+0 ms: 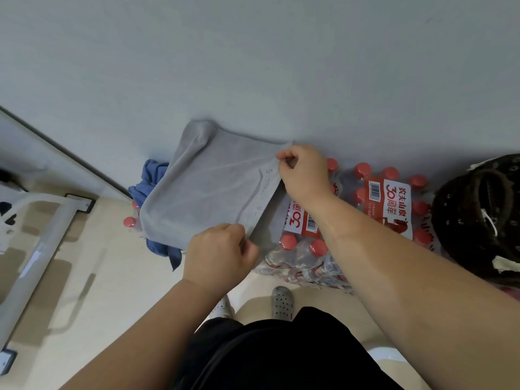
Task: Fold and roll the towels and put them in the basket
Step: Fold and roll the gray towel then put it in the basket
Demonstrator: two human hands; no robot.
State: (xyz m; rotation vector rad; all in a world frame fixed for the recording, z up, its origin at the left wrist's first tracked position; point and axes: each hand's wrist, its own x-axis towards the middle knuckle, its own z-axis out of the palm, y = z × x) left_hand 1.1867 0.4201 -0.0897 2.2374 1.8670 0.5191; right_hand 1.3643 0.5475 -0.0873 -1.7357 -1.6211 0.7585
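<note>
A grey towel [208, 184] lies spread over shrink-wrapped packs of water bottles, folded over once. My left hand [218, 254] pinches its near corner. My right hand [302, 173] pinches its far right corner by the wall. A blue towel [149, 178] lies crumpled under and beside the grey one, partly hidden. A dark woven basket [478, 218] with a light drawstring stands at the right edge, its inside mostly in shadow.
Packs of red-capped water bottles [388, 204] stand on the floor against a pale wall [253, 66]. A white metal frame [39, 237] stands at the left on the beige floor. My feet in perforated clogs [282, 302] are below the packs.
</note>
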